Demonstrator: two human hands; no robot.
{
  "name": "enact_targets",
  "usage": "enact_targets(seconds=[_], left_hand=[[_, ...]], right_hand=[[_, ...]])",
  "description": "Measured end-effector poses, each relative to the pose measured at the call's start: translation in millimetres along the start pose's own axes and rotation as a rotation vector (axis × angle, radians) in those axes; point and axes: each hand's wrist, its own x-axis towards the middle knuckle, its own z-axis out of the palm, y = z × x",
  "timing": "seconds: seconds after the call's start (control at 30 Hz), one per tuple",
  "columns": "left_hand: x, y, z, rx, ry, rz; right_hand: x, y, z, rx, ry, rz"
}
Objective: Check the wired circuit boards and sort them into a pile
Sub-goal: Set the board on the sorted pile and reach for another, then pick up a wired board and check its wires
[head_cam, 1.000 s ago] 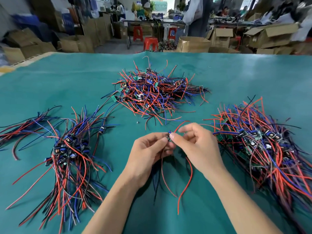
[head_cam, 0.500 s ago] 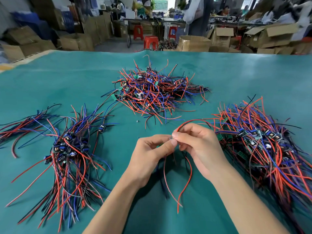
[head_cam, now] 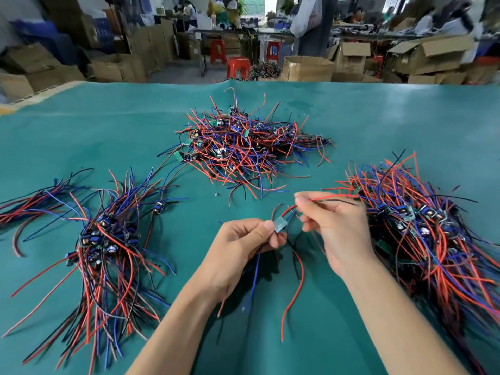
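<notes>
A small green circuit board [head_cam: 280, 225] is held above the teal table cover [head_cam: 81, 136], between the 2 hands. The board is pinched between the thumb and curled fingers of the left hand [head_cam: 240, 247], with its flat green face turned upward. A blue wire [head_cam: 254, 277] and a red wire [head_cam: 295, 290] hang from beneath this hand toward the cover.

The right hand [head_cam: 335, 228] is raised just beside the board, to its right. A red lead and a black lead [head_cam: 332, 199] are pinched between the thumb and forefinger of this hand; both run back to the board on 1 side and extend toward the right-hand pile on the other. The remaining fingers are curled loosely.

3 piles of wired boards lie on the cover. The far pile [head_cam: 243, 147] is a loose tangle, centred beyond the hands. The right pile [head_cam: 422, 228] lies near the right hand. In the left pile [head_cam: 105, 239] the boards are clustered together, with the wires fanned out in roughly the same direction. A smaller bundle of wires [head_cam: 32, 207] lies at the left edge.

Cardboard boxes [head_cam: 305, 67] and red stools [head_cam: 238, 66] stand beyond the table.
</notes>
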Motion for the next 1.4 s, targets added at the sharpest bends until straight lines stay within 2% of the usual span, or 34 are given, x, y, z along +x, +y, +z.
enact_targets(seconds=[0.07, 0.27, 0.43, 0.53, 0.6, 0.73, 0.8, 0.87, 0.93, 1.0, 1.13, 1.23, 1.4], left_hand=[[-0.6, 0.2, 0.8, 0.032, -0.006, -0.005], [-1.3, -0.3, 1.7, 0.114, -0.031, -0.015], [-1.8, -0.4, 0.3, 0.108, -0.047, -0.01], [0.2, 0.9, -0.9, 0.013, 0.019, 0.007], [1.7, 1.1, -0.9, -0.001, 0.078, 0.015], [2.0, -2.0, 0.8, 0.08, 0.111, 0.04], [1.5, -3.6, -0.3, 0.124, 0.081, 0.062], [1.3, -4.3, -0.8, 0.168, 0.078, 0.082], [1.4, -5.8, 0.1, 0.22, 0.09, 0.092], [0.9, -6.3, 2.0, 0.227, 0.097, 0.096], [0.9, -1.7, 1.5, 0.021, 0.091, 0.018], [0.8, 0.3, -0.4, -0.083, 0.067, -0.009], [-0.2, 3.4, 0.9, -0.103, 0.098, -0.016]], right_hand=[[4.6, 0.2, -7.0, -0.077, 0.085, -0.073], [16.6, 0.9, -17.8, -0.065, 0.248, -0.179], [29.0, -7.7, -37.2, 0.27, 0.506, -0.208], [29.0, -13.4, -40.6, 0.404, 0.572, -0.174], [18.6, -11.4, -25.6, 0.27, 0.469, -0.107], [-13.7, 1.6, 16.9, -0.359, -0.049, -0.148], [-22.1, 1.6, 24.3, -0.436, -0.124, -0.231], [-21.9, 0.0, 20.1, -0.473, -0.079, -0.302], [-19.7, 0.3, 15.1, -0.487, -0.068, -0.302], [-19.3, 0.3, 15.9, -0.426, -0.096, -0.22], [-17.1, -5.7, 16.8, -0.022, -0.154, 0.038], [-18.6, -7.4, 16.2, 0.111, -0.283, 0.124], [-21.3, -8.0, 18.7, 0.111, -0.325, 0.135]])
